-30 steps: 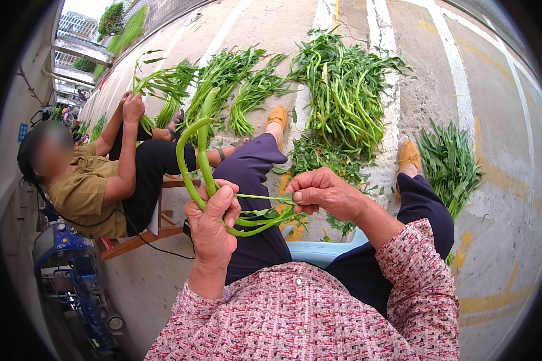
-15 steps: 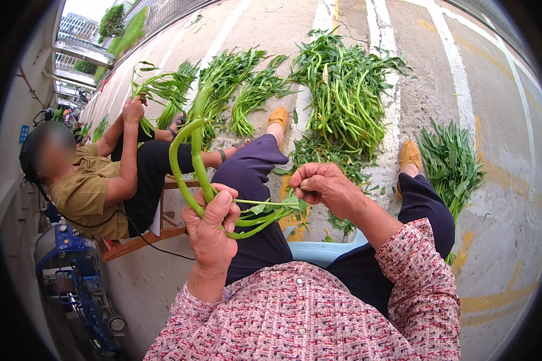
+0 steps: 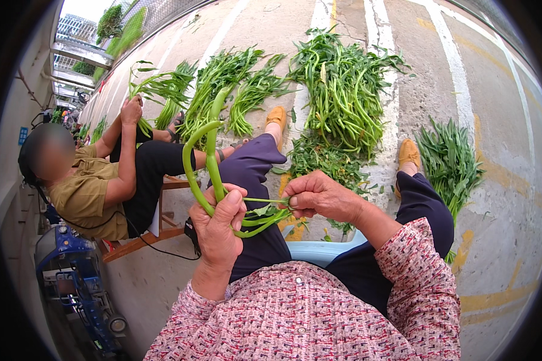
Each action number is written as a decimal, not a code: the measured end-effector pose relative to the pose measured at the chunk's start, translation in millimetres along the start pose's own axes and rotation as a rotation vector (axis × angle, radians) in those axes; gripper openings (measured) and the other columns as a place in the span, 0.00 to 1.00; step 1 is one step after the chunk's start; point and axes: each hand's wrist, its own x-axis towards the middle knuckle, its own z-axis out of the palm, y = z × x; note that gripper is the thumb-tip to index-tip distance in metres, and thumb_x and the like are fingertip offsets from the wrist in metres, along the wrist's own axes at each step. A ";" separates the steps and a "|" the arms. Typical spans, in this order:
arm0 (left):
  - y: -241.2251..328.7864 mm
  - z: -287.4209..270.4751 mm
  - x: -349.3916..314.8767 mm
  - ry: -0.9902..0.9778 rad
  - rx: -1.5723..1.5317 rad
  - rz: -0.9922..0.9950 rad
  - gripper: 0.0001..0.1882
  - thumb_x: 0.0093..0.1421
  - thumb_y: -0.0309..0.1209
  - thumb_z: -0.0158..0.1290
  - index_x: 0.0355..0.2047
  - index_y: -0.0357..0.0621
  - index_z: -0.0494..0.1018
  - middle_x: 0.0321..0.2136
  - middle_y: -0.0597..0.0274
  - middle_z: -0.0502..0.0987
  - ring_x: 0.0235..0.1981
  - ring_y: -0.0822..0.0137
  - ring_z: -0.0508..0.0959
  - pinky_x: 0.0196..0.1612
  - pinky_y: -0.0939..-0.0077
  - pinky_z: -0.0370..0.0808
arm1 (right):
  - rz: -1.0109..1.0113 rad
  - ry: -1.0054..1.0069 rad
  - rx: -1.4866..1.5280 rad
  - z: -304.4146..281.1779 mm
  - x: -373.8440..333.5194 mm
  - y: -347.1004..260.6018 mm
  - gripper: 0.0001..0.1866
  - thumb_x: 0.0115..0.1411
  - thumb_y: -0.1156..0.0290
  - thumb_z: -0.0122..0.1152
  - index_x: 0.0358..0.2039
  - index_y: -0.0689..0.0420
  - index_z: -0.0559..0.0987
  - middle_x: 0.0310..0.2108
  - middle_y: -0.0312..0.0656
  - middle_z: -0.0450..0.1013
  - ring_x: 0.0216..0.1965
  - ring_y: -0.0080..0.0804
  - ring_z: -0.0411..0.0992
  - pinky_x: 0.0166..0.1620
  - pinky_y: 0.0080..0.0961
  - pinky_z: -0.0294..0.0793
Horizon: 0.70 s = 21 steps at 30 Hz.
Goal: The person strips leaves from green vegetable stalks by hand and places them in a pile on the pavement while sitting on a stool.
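My left hand (image 3: 218, 227) is closed round a few thick, pale green stems of water spinach (image 3: 213, 144). One stem bends over in a loop above the fist, and another stands up beside it. Thinner shoots with small leaves run out from the fist to the right. At their far end my right hand (image 3: 322, 197) is closed, thumb against fingers, pinching the thin leafy stalks. Both hands are in front of my lap, a short gap apart.
Ahead on the concrete lie a large heap of water spinach (image 3: 343, 90) and loose trimmed leaves (image 3: 325, 163). Another bundle (image 3: 448, 162) is by my right shoe (image 3: 409, 153). At left, a co-worker (image 3: 90, 186) on a wooden chair (image 3: 141, 240) holds greens; a blue wheeled machine (image 3: 75, 283) stands behind.
My right hand has moved left and now pinches the leafy ends of the shoots. My left hand, with the stems, has shifted slightly right.
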 end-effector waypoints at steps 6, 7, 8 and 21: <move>-3.7 7.8 -7.7 -0.011 0.044 -0.021 0.08 0.56 0.29 0.55 0.29 0.33 0.74 0.17 0.67 0.71 0.13 0.83 0.62 0.17 0.89 0.55 | -0.024 0.251 0.084 3.0 1.4 2.7 0.09 0.54 0.75 0.48 0.31 0.64 0.77 0.18 0.32 0.67 0.18 0.13 0.60 0.21 0.11 0.57; -4.1 8.4 -8.2 -0.010 0.043 -0.029 0.08 0.56 0.29 0.55 0.29 0.33 0.74 0.17 0.67 0.71 0.13 0.83 0.62 0.17 0.89 0.55 | -0.027 0.269 0.091 2.5 1.4 4.7 0.09 0.53 0.75 0.48 0.31 0.64 0.77 0.18 0.32 0.67 0.18 0.14 0.60 0.21 0.11 0.57; -4.5 8.4 -8.9 -0.008 0.044 -0.039 0.08 0.56 0.29 0.55 0.29 0.33 0.74 0.17 0.67 0.71 0.13 0.82 0.62 0.17 0.89 0.55 | -0.030 0.287 0.099 2.3 1.6 7.3 0.10 0.52 0.75 0.47 0.30 0.63 0.77 0.18 0.32 0.67 0.18 0.14 0.60 0.21 0.11 0.57; 11.8 1.7 -1.9 -0.012 -0.094 -0.029 0.07 0.56 0.27 0.54 0.30 0.34 0.74 0.18 0.64 0.71 0.13 0.79 0.62 0.16 0.89 0.55 | -0.075 0.162 0.133 -3.7 3.3 7.1 0.10 0.56 0.69 0.50 0.33 0.61 0.77 0.24 0.31 0.70 0.21 0.14 0.63 0.24 0.12 0.60</move>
